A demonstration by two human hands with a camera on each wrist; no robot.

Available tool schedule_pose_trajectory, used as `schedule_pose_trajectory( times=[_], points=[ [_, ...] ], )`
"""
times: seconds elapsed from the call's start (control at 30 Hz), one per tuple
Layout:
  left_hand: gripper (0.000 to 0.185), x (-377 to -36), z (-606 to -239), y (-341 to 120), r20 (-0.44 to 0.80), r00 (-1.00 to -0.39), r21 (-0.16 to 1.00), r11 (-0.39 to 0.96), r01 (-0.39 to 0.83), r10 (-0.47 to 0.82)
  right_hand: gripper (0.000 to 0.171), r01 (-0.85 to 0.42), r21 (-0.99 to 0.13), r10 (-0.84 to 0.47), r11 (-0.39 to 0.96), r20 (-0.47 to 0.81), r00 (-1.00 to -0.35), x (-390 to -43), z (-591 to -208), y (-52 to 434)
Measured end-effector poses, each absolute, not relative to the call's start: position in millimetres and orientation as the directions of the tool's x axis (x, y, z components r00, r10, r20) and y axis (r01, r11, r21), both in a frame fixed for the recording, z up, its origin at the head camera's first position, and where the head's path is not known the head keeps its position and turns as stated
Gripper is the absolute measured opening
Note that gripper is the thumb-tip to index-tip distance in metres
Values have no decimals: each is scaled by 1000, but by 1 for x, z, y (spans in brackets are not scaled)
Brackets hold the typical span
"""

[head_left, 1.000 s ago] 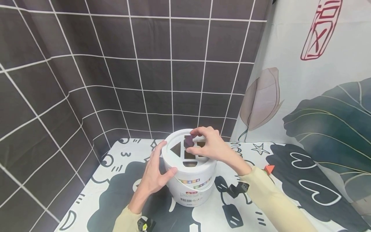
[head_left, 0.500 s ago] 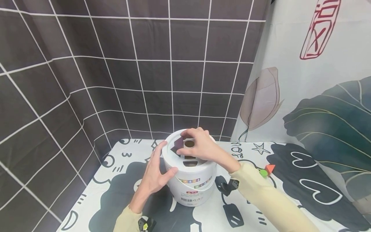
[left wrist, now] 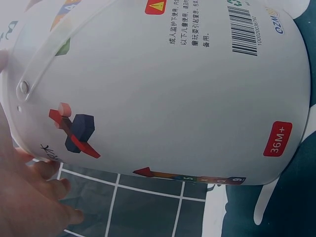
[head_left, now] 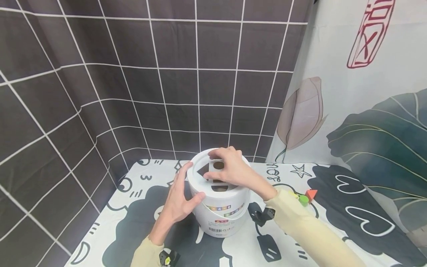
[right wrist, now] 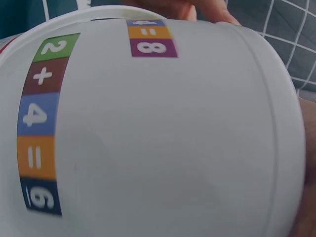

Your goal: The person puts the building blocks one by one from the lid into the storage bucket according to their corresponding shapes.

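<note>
A white bucket (head_left: 218, 218) stands upright, and its lid (head_left: 197, 182) has cut-out holes of different shapes. My left hand (head_left: 180, 202) rests against the bucket's left side, thumb and fingers spread along the lid's rim. In the left wrist view, the fingertips of that hand (left wrist: 34, 197) lie at the rim. Over the lid is my right hand (head_left: 235, 168), thumb and index finger apart beside the triangular hole (head_left: 204, 170), with nothing showing between them. The right hand covers part of the holes. Coloured number labels show on the bucket wall (right wrist: 163, 123) in the right wrist view.
To the right of the bucket lie a green round block (head_left: 303, 200) and a red-orange triangular block (head_left: 311, 194). A yellow piece (head_left: 294, 194) peeks out behind the right sleeve (head_left: 300, 218). A dark grid curtain (head_left: 213, 89) hangs behind the patterned tablecloth (head_left: 267, 237).
My right hand moved left across the lid with a dark purple block, to the triangular hole. The block is now out of sight and the hole shows. The left hand stayed put.
</note>
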State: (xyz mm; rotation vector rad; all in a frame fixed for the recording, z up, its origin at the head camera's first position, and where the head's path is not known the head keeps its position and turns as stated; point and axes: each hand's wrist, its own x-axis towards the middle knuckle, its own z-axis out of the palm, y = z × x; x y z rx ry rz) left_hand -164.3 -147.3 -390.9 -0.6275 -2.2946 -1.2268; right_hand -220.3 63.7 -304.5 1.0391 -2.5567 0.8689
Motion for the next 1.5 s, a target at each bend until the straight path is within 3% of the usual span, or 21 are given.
schedule_pose_trajectory(
  times=[0.47,1.17,1.5],
  points=[
    [86,-165,-393,-145,614,-774,628,498,598,155,37,-631,-565,-332,531,546,-769,-227,-309,141],
    [86,-164,-394,-146,620,-770,623,501,601,154,38,-326,-626,-72,708,396,-915,-210,-380,253],
    [86,-165,-393,-146,622,-768,621,501,603,154,40,-214,-619,12,755,340,-940,-199,-413,282]
  ],
)
